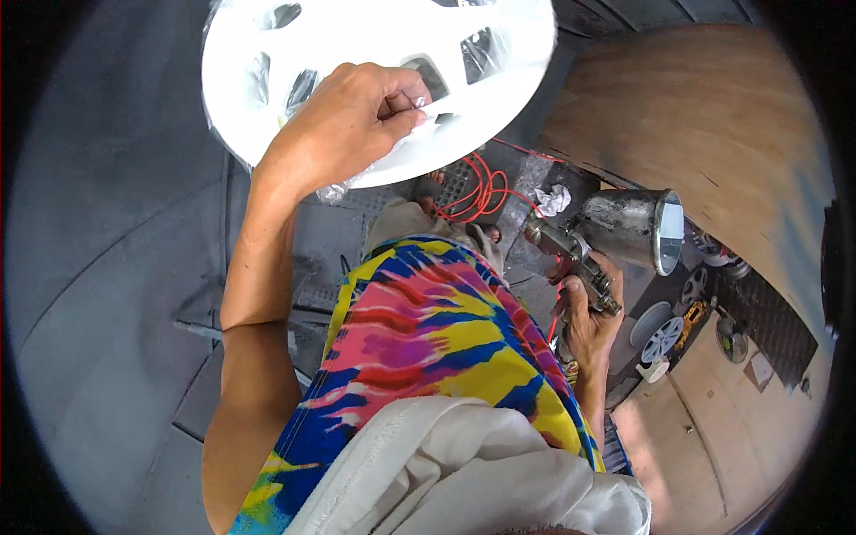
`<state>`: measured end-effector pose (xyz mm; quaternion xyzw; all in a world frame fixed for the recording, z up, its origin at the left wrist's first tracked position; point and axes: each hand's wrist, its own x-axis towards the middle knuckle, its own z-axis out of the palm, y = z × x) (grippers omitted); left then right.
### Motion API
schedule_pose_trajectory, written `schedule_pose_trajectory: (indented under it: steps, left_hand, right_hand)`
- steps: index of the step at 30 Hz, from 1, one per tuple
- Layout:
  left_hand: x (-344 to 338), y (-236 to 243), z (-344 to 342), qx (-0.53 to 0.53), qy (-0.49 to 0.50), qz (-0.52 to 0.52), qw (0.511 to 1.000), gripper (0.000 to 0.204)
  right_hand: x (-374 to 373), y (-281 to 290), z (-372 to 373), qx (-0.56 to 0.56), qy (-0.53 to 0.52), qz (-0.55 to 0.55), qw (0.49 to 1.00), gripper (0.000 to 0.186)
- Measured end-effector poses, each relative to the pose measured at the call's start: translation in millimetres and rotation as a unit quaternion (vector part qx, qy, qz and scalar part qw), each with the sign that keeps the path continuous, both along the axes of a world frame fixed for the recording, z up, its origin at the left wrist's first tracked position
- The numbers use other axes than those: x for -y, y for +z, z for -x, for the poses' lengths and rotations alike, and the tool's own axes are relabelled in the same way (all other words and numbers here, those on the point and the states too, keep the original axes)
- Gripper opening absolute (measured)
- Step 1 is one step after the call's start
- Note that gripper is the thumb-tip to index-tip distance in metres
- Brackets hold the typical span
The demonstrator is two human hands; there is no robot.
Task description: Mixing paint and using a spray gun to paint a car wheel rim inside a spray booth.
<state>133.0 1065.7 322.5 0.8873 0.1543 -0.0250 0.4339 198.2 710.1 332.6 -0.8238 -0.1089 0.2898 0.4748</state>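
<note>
Left hand [357, 116] fingers pinch the near rim of the white wheel [374, 62], held far left. Right hand [588, 321] grips the spray gun [615, 236], near right, cup upward, well apart.

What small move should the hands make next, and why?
Probably lift the metal spray gun with its shiny cup, held low in the right hand, toward the white round spoked wheel cover. The left hand already grips the cover's lower edge and the gun points away.
</note>
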Motion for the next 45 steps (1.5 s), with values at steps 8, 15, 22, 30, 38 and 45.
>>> schedule_pose_trajectory:
  steps: [8,15,22,30,38,45]
  left_hand:
    - [-12.9,11.5,34.5,-0.041,0.004,0.008,0.999,0.013]
    - [-21.1,15.5,46.3,-0.035,0.004,-0.035,0.999,0.012]
    - [-34.1,16.2,51.8,-0.013,-0.015,-0.035,0.999,0.016]
    - [-60.9,28.9,88.4,0.232,0.330,-0.076,0.912,0.019]
    - [-47.4,-124.2,189.3,0.102,0.558,0.048,0.822,0.039]
    - [138.5,-310.1,255.2,-0.280,0.402,0.300,0.818,0.045]
  right_hand:
    - [33.4,-80.8,-5.2,-0.031,-0.017,0.001,0.999,0.039]
    - [56.6,-123.4,-9.9,-0.042,-0.024,0.030,0.998,0.038]
    - [64.8,-142.1,-19.6,0.021,0.040,0.087,0.995,0.038]
    - [71.4,-171.1,-24.9,-0.033,0.020,0.065,0.997,0.038]
    - [45.1,-161.2,-51.3,0.035,0.064,0.067,0.995,0.041]
    - [20.2,-203.6,-93.8,0.073,0.125,0.027,0.989,0.038]
